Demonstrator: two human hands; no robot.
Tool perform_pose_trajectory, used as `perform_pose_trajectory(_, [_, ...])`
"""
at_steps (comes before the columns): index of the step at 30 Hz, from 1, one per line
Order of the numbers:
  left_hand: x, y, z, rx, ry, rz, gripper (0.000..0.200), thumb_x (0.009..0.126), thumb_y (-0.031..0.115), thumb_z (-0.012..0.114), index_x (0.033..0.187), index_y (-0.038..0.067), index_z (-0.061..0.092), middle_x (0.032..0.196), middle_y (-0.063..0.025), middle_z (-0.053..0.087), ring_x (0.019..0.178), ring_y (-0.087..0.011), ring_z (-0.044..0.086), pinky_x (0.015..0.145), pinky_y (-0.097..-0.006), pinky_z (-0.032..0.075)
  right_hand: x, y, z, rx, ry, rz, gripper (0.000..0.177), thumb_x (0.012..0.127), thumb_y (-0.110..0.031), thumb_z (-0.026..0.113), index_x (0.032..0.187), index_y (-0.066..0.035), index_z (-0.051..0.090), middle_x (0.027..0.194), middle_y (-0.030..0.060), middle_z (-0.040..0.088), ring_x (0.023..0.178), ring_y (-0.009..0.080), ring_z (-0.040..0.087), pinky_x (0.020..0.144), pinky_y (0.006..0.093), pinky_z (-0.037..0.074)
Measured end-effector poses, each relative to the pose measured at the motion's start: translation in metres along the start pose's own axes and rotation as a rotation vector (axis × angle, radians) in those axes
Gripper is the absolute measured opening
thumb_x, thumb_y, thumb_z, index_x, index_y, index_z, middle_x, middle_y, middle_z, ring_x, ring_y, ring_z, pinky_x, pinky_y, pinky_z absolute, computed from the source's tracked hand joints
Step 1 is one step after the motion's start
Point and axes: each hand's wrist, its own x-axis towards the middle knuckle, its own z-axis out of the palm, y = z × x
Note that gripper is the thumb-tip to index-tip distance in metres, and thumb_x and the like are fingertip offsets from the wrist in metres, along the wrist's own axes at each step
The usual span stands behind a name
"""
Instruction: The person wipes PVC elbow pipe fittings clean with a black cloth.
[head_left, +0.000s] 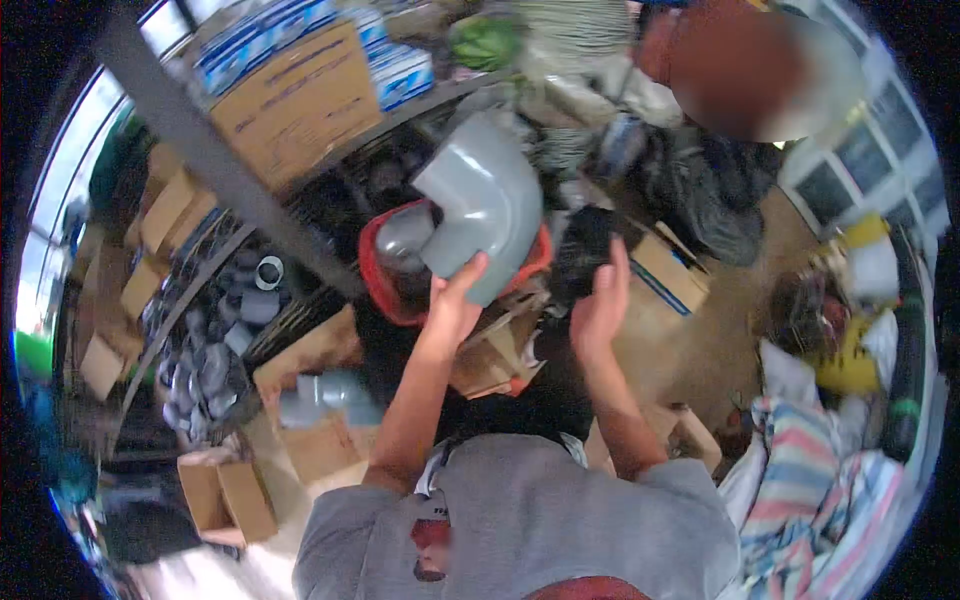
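A large grey plastic pipe elbow (505, 195) is in my left hand (458, 298), whose thumb lies over its lower end. The elbow is raised above a red-orange container (372, 285), and another grey rounded fitting (404, 236) shows inside that container. My right hand (602, 305) is open and apart from the elbow, with its fingers pointing up and nothing in it. Below the elbow, between my arms, lies a torn cardboard box (493, 362).
Many small grey fittings (208, 375) fill a bin on the left. Open cardboard boxes (228, 500) stand at the lower left. A big carton (300, 105) sits on the upper shelf. Black bags (715, 200) and a striped cloth (800, 450) lie to the right.
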Motion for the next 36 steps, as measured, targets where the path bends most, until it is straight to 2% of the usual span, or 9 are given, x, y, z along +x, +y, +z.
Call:
perform_pose_trajectory(2, [0.017,-0.031,0.022,-0.027,-0.052,-0.145,0.061,0.093,0.012,0.069,0.147,0.007,0.042,0.142,-0.0091,0.053,0.131,-0.0245,0.052,0.110,-0.0430,0.043,0.015,-0.050,0.029,-0.635,-0.449,-0.465,0.052,0.103,-0.022,0.046,0.148,0.005,0.045,0.156,0.0200,0.043,0.147,0.0333,0.037,0.123,0.0472,0.021])
perform_pose_trajectory(5, [0.011,-0.078,0.042,-0.097,-0.182,-0.150,0.044,0.096,0.008,0.056,0.140,0.006,0.050,0.135,-0.0089,0.058,0.119,-0.0218,0.059,0.103,-0.0412,0.047,0.043,-0.093,0.038,-1.333,-0.318,-0.764,0.047,0.101,-0.020,0.051,0.143,-0.001,0.052,0.154,0.0190,0.045,0.147,0.0357,0.037,0.120,0.0595,0.020])
perform_pose_trajectory(11, [0.003,-0.048,0.074,0.188,-0.251,-0.122,0.039,0.091,0.008,0.067,0.129,0.003,0.059,0.118,-0.0054,0.066,0.109,-0.0174,0.062,0.097,-0.0340,0.049,0.091,-0.095,-0.005,-0.765,-0.175,-0.326,0.045,0.107,-0.021,0.035,0.142,0.001,0.053,0.148,0.0189,0.052,0.135,0.0327,0.052,0.113,0.0349,0.036])
perform_pose_trajectory(15, [0.022,-0.050,0.069,0.003,-0.165,-0.036,0.037,0.089,0.005,0.060,0.126,0.002,0.060,0.118,-0.0083,0.065,0.109,-0.0212,0.063,0.096,-0.0372,0.051,0.041,-0.075,0.018,-1.230,-0.438,-0.701,0.046,0.106,-0.027,0.039,0.142,-0.003,0.055,0.155,0.0213,0.043,0.150,0.0368,0.031,0.121,0.0550,0.019])
perform_pose_trajectory(20, [-0.003,-0.044,0.067,0.446,-0.196,-0.001,0.044,0.089,0.017,0.061,0.128,-0.003,0.057,0.118,-0.0095,0.063,0.109,-0.0219,0.060,0.099,-0.0360,0.045,0.119,-0.055,0.012,-0.694,-0.274,-0.363,0.046,0.104,-0.021,0.044,0.144,0.000,0.051,0.151,0.0253,0.046,0.141,0.0394,0.043,0.118,0.0409,0.031])
perform_pose_trajectory(23, [0.000,-0.046,0.049,0.585,-0.079,0.045,0.044,0.093,0.021,0.063,0.129,-0.004,0.057,0.123,-0.0102,0.063,0.112,-0.0225,0.059,0.104,-0.0374,0.043,0.122,0.009,-0.039,-1.069,-0.261,-0.354,0.047,0.105,-0.016,0.040,0.148,0.002,0.043,0.145,0.0257,0.052,0.138,0.0407,0.046,0.117,0.0437,0.032])
perform_pose_trajectory(28, [0.025,-0.026,0.061,0.271,0.011,0.009,0.054,0.106,0.042,0.048,0.134,-0.004,0.056,0.130,-0.0115,0.062,0.116,-0.0227,0.058,0.105,-0.0356,0.042,0.032,-0.037,0.029,-1.018,-0.493,-0.435,0.053,0.104,-0.017,0.042,0.154,-0.001,0.036,0.165,0.0223,0.022,0.151,0.0423,0.023,0.123,0.0468,0.020])
perform_pose_trajectory(32, [-0.001,-0.014,0.051,0.821,0.076,-0.203,0.058,0.108,0.045,0.041,0.137,-0.004,0.053,0.132,-0.0121,0.060,0.121,-0.0230,0.056,0.107,-0.0353,0.040,0.067,-0.019,0.032,-0.762,-0.362,-0.250,0.051,0.107,-0.024,0.039,0.152,0.001,0.040,0.160,0.0221,0.036,0.151,0.0327,0.029,0.123,0.0388,0.019])
perform_pose_trajectory(36, [-0.012,-0.014,0.020,0.566,0.016,0.107,0.055,0.108,0.042,0.045,0.139,-0.003,0.050,0.135,-0.0123,0.058,0.120,-0.0229,0.057,0.105,-0.0378,0.043,0.071,0.050,0.006,-0.172,-0.166,0.344,0.053,0.109,-0.040,0.038,0.143,0.000,0.051,0.135,0.0096,0.060,0.113,0.0196,0.059,0.103,0.0348,0.044])
